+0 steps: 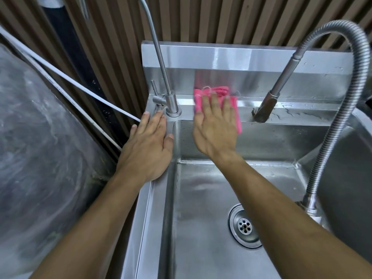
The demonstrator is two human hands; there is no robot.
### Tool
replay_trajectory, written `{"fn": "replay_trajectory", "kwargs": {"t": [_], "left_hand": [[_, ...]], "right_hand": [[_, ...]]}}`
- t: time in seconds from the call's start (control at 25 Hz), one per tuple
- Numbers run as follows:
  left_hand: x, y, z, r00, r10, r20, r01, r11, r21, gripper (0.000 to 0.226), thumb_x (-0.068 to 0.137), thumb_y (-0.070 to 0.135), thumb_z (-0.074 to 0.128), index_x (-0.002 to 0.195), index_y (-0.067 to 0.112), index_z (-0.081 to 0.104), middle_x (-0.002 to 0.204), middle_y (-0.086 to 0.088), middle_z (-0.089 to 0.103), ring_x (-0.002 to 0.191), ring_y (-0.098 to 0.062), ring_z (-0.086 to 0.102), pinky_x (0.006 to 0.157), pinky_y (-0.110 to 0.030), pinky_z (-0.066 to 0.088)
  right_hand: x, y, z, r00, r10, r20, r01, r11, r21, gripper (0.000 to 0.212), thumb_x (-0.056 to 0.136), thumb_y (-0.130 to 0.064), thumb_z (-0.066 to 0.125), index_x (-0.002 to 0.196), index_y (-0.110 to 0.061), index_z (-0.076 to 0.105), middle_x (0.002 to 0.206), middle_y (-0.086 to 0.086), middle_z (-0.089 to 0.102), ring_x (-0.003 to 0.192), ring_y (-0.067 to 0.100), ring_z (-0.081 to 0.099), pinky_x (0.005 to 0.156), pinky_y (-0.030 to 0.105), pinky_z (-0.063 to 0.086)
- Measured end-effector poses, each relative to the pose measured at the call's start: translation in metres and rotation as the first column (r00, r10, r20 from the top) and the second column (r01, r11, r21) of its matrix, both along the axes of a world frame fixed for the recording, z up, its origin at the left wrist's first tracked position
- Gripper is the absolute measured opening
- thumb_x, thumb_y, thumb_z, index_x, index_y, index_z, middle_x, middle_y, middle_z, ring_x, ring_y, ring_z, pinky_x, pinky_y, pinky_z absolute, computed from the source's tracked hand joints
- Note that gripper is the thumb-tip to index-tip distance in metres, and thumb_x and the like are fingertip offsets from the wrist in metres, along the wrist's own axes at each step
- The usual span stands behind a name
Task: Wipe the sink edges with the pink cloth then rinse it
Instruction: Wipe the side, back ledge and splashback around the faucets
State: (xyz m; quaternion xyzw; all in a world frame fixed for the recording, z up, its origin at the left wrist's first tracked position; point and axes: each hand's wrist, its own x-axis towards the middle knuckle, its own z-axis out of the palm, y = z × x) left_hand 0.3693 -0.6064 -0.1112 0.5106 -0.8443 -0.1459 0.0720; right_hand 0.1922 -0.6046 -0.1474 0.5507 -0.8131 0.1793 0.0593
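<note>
A stainless steel sink (203, 198) fills the middle of the view. The pink cloth (218, 92) lies on the sink's back ledge, against the steel backsplash. My right hand (216, 127) presses flat on the cloth, fingers spread and pointing away from me, covering most of it. My left hand (149, 146) rests flat on the sink's left rim, palm down, fingertips beside the base of the thin tap (171, 105). It holds nothing.
A flexible coiled hose faucet (340, 109) arches over the right side, its spray head (264, 108) resting on the wet back ledge. The drain (244, 226) sits low in the basin. A white tube (80, 85) and a plastic-wrapped bulk (40, 148) stand left.
</note>
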Motion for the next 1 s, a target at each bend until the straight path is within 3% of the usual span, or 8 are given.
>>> {"fn": "replay_trajectory", "kwargs": {"t": [0.2, 0.36, 0.48, 0.56, 0.68, 0.8, 0.88, 1.0], "left_hand": [[0.002, 0.001, -0.002, 1.000, -0.006, 0.025, 0.006, 1.000, -0.014, 0.060, 0.110, 0.039, 0.023, 0.166, 0.021, 0.010, 0.173, 0.012, 0.000, 0.159, -0.014, -0.009, 0.129, -0.042, 0.000], [0.003, 0.003, 0.002, 0.999, -0.015, 0.043, 0.015, 1.000, -0.020, 0.060, 0.110, 0.040, 0.022, 0.166, 0.021, 0.010, 0.174, 0.010, -0.001, 0.160, -0.015, -0.008, 0.129, -0.042, -0.001], [0.003, 0.005, 0.002, 0.998, -0.009, 0.068, 0.011, 0.999, -0.030, 0.061, 0.110, 0.039, 0.021, 0.166, 0.019, 0.010, 0.174, 0.008, -0.001, 0.160, -0.016, -0.008, 0.129, -0.043, -0.001], [0.001, 0.005, 0.000, 0.997, -0.003, 0.076, 0.006, 0.999, -0.037, 0.061, 0.110, 0.039, 0.020, 0.166, 0.018, 0.009, 0.174, 0.007, -0.001, 0.160, -0.017, -0.008, 0.130, -0.043, -0.001], [0.000, 0.005, 0.000, 0.998, -0.004, 0.070, 0.006, 0.999, -0.034, 0.060, 0.109, 0.037, 0.021, 0.166, 0.019, 0.009, 0.174, 0.007, -0.002, 0.160, -0.016, -0.009, 0.130, -0.043, -0.001], [0.003, 0.006, 0.001, 0.998, -0.015, 0.066, 0.016, 1.000, -0.013, 0.060, 0.110, 0.036, 0.021, 0.166, 0.020, 0.008, 0.174, 0.010, -0.004, 0.159, -0.014, -0.011, 0.130, -0.041, -0.002], [0.004, 0.006, 0.003, 0.998, -0.023, 0.061, 0.023, 1.000, 0.001, 0.060, 0.110, 0.037, 0.021, 0.166, 0.021, 0.008, 0.173, 0.011, -0.004, 0.159, -0.014, -0.012, 0.130, -0.041, -0.003], [0.004, 0.007, 0.004, 0.998, -0.017, 0.060, 0.017, 1.000, -0.014, 0.060, 0.110, 0.037, 0.020, 0.166, 0.020, 0.008, 0.174, 0.009, -0.003, 0.159, -0.014, -0.011, 0.130, -0.042, -0.002]], "right_hand": [[0.010, -0.006, -0.003, 0.978, 0.199, -0.058, -0.200, 0.979, -0.026, 0.062, 0.107, -0.044, 0.014, 0.160, -0.023, 0.040, 0.165, 0.003, 0.041, 0.156, 0.037, 0.026, 0.130, 0.049, 0.015], [-0.030, 0.017, -0.005, 0.997, -0.046, -0.055, 0.046, 0.999, -0.003, 0.060, 0.109, -0.042, 0.015, 0.162, -0.020, 0.033, 0.168, 0.007, 0.033, 0.156, 0.040, 0.023, 0.130, 0.048, 0.003], [-0.017, 0.018, -0.002, 0.973, -0.229, 0.039, 0.231, 0.971, -0.062, 0.059, 0.109, -0.039, 0.024, 0.161, -0.013, 0.035, 0.167, 0.012, 0.034, 0.155, 0.043, 0.023, 0.129, 0.051, 0.012], [0.007, 0.004, 0.001, 0.982, -0.181, 0.060, 0.183, 0.983, -0.023, 0.064, 0.107, -0.042, 0.021, 0.163, -0.013, 0.029, 0.169, 0.012, 0.029, 0.156, 0.044, 0.020, 0.129, 0.053, 0.011], [0.037, -0.008, 0.005, 0.997, 0.061, 0.042, -0.061, 0.998, 0.009, 0.059, 0.109, -0.041, 0.025, 0.163, -0.017, 0.030, 0.171, 0.007, 0.027, 0.159, 0.040, 0.015, 0.130, 0.051, 0.009], [0.014, -0.002, 0.004, 0.986, 0.169, -0.002, -0.169, 0.986, -0.010, 0.056, 0.110, -0.045, 0.024, 0.161, -0.024, 0.036, 0.168, 0.001, 0.034, 0.158, 0.035, 0.022, 0.131, 0.048, 0.011], [-0.012, 0.007, 0.001, 0.986, 0.161, -0.053, -0.160, 0.987, 0.026, 0.057, 0.110, -0.049, 0.017, 0.162, -0.031, 0.032, 0.169, -0.002, 0.033, 0.159, 0.032, 0.021, 0.131, 0.047, 0.009], [-0.021, 0.012, -0.002, 0.999, 0.040, -0.003, -0.040, 0.999, -0.033, 0.054, 0.111, -0.043, 0.026, 0.160, -0.025, 0.038, 0.168, 0.001, 0.034, 0.158, 0.033, 0.021, 0.130, 0.045, 0.005]]}}
